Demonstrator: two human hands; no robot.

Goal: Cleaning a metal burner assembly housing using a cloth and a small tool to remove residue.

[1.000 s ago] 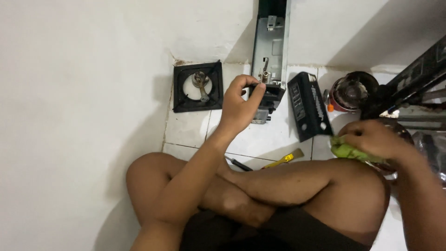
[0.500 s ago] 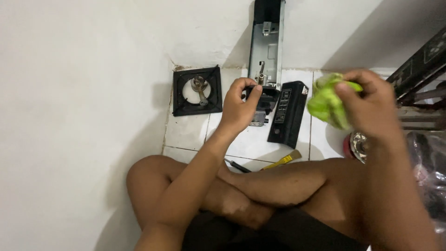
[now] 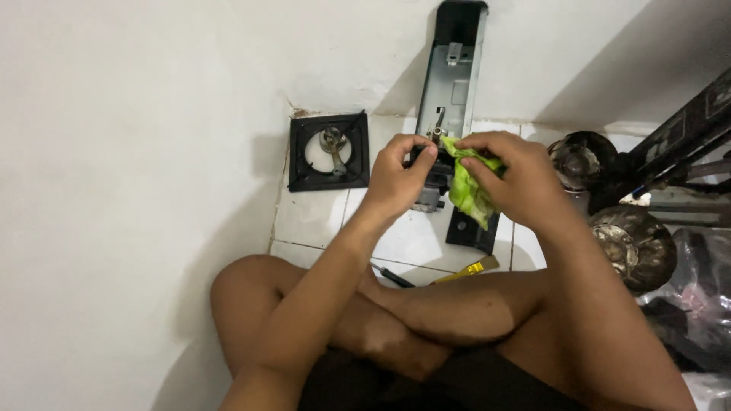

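1. I see my left hand (image 3: pixel 396 171) pinched on a small dark metal fitting (image 3: pixel 432 186), fingers closed around its upper end, holding it just above the white tiled floor (image 3: pixel 320 217) near the wall edge.
2. My right hand (image 3: pixel 518 179) is closed on a crumpled green cloth (image 3: pixel 466 190), pressed against the fitting's right side; cloth and fitting touch.
3. The fitting lies directly between the two hands, the left one gripping it, the right one only reaching it through the cloth.
4. Its long axis looks roughly upright in the view, running toward the wall, in line with the long grey metal panel (image 3: pixel 454 72) leaning there; its lower end points back at me.
5. A black square burner frame (image 3: pixel 329 150) sits well left, apart from both hands.
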